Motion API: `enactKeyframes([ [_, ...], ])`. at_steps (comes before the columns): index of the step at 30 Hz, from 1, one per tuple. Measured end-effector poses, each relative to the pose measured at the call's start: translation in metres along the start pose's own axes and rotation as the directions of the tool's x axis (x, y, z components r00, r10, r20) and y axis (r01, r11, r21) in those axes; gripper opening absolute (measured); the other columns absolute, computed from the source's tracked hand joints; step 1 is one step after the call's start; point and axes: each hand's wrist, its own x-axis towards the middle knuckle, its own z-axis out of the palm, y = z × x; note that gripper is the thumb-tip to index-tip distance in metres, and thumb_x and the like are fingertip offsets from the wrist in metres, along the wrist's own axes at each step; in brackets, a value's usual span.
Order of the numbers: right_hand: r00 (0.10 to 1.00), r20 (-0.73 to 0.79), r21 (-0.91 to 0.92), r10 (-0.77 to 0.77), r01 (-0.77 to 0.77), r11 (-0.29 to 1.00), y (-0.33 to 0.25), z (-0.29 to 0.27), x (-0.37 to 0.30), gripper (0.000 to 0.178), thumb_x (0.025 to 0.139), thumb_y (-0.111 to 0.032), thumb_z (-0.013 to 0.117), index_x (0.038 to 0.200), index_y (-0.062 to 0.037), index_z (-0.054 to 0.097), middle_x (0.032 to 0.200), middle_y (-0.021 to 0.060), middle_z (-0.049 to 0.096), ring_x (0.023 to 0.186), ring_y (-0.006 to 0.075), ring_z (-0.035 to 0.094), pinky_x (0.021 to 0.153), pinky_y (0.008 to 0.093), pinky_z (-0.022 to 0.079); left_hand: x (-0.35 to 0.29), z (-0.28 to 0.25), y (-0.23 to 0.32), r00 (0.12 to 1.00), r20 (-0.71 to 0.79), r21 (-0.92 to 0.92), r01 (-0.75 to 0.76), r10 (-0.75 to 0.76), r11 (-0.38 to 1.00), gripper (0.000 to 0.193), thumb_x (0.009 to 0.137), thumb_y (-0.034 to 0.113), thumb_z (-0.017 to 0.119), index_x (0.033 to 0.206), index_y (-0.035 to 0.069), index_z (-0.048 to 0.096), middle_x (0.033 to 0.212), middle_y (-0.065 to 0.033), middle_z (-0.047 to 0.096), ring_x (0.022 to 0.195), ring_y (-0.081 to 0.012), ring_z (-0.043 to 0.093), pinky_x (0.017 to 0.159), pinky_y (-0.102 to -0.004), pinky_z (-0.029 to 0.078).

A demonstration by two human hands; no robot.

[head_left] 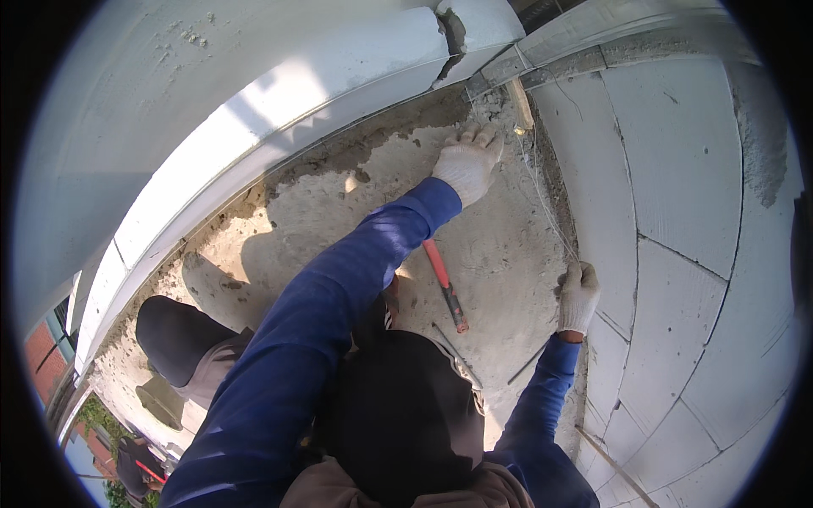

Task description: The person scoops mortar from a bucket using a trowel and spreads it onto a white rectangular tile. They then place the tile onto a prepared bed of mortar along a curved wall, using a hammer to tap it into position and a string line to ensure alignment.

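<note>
My left hand point(468, 167), in a white knit glove, rests with its fingers spread on the rough concrete floor near the corner of the walls. Just beyond its fingertips stands a short wooden piece point(520, 103) against the wall joint. From that piece a thin pale string point(542, 199) runs down along the right wall. At its lower end my gloved right hand point(579, 298) is closed round the string, close to the block wall. Between my arms lies a tool with a red and black handle point(444, 284); my left sleeve hides its other end.
On the right rises a white block wall point(677, 169) with dark joints. A low row of white blocks point(279, 102) curves along the left, with a gap near the corner. Thin dark rods point(527, 364) lie on the floor. A thin stick point(614, 464) leans at lower right.
</note>
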Motion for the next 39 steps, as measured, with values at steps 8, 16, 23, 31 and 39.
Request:
enactKeyframes([
  [8, 0.979, -0.206, 0.089, -0.005, 0.024, 0.996, 0.063, 0.054, 0.042, 0.025, 0.106, -0.025, 0.065, 0.101, -0.0013, 0.069, 0.076, 0.0082, 0.070, 0.065, 0.0208, 0.069, 0.062, 0.0351, 0.055, 0.026, 0.030, -0.005, 0.972, 0.218, 0.061, 0.081, -0.093, 0.995, 0.032, 0.095, 0.012, 0.067, 0.127, 0.013, 0.067, 0.136, -0.0117, 0.070, 0.126, -0.0360, 0.066, 0.102, -0.0536, 0.053],
  [16, 0.880, -0.177, -0.631, -0.440, 0.242, 0.737, 0.007, 0.098, 0.071, 0.072, 0.101, -0.032, 0.073, 0.154, 0.0089, 0.046, 0.140, 0.0308, 0.063, 0.133, 0.0423, 0.063, 0.103, 0.0508, 0.057, -0.006, -0.002, -0.012, 0.952, 0.260, -0.299, 0.239, -0.163, 0.924, 0.021, 0.096, 0.012, 0.064, 0.115, 0.010, 0.072, 0.120, -0.0193, 0.072, 0.116, -0.0368, 0.070, 0.095, -0.0482, 0.055],
  [23, 0.772, -0.292, -0.511, -0.564, 0.373, 0.775, -0.045, 0.118, 0.008, 0.074, 0.103, -0.043, 0.069, 0.156, 0.0054, 0.049, 0.150, 0.0336, 0.058, 0.129, 0.0500, 0.065, 0.106, 0.0520, 0.055, -0.142, -0.158, -0.009, 0.897, 0.300, -0.930, 0.351, -0.325, 0.111, 0.022, 0.100, 0.015, 0.060, 0.105, -0.005, 0.068, 0.089, -0.0144, 0.066, 0.078, -0.0257, 0.064, 0.075, -0.0383, 0.053],
  [31, 0.439, 0.708, 0.649, -0.554, -0.713, 0.265, -0.166, 0.222, -0.045, 0.057, 0.115, -0.051, 0.050, 0.148, -0.0055, 0.058, 0.130, 0.0162, 0.074, 0.112, 0.0327, 0.073, 0.098, 0.0460, 0.058, -0.374, -0.330, -0.016, 0.817, 0.229, -0.973, 0.193, -0.530, -0.123, 0.032, 0.098, 0.023, 0.075, 0.090, -0.006, 0.067, 0.084, -0.0173, 0.066, 0.071, -0.0272, 0.062, 0.061, -0.0387, 0.050],
  [39, 0.657, 0.591, 0.805, -0.468, -0.518, 0.290, -0.203, 0.236, 0.006, 0.030, 0.118, -0.036, 0.047, 0.121, -0.0110, 0.062, 0.082, -0.0030, 0.057, 0.070, 0.0108, 0.056, 0.065, 0.0320, 0.044, -0.803, -0.534, -0.029, 0.063, -0.262, -0.933, -0.272, -0.963, 0.236, 0.019, 0.111, 0.018, 0.050, 0.108, 0.001, 0.056, 0.077, -0.0020, 0.041, 0.058, -0.0138, 0.035, 0.048, -0.0309, 0.031],
])
